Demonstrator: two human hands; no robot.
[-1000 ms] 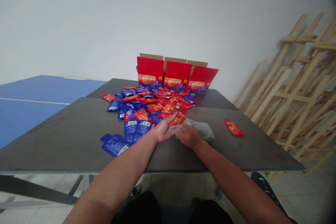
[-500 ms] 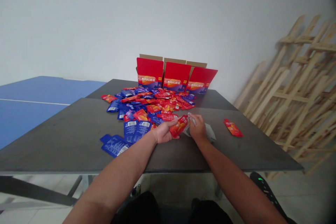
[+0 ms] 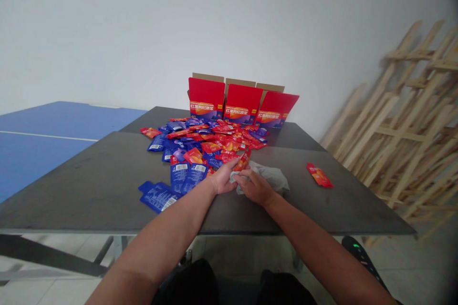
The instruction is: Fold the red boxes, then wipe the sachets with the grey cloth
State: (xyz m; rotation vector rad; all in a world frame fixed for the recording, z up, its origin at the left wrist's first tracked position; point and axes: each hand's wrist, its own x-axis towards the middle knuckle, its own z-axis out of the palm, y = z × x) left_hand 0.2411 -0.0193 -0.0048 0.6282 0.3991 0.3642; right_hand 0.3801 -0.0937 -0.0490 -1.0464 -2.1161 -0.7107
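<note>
The fingers of the left hand [image 3: 224,179] grip a red pouch [image 3: 243,160]; those of the right hand [image 3: 255,187] clutch a grey cloth [image 3: 274,177] against it, near the middle of the surface's [image 3: 103,190] front edge. Beyond spreads a pouch pile [image 3: 214,139], then three open boxes [image 3: 242,101] by the back edge; a loose pouch [image 3: 319,175] lies towards the right edge.

An indoor room, probably a workroom or multipurpose room; its exact kind cannot be told. A plain pale wall [image 3: 229,19] and tiled floor [image 3: 67,293] enclose it. A blue table-tennis-like top [image 3: 89,121] stands left, wooden frames [image 3: 402,134] lean right, and open cartons [image 3: 206,93] and loose sachets [image 3: 213,147] crowd the dark desk [image 3: 125,167].
</note>
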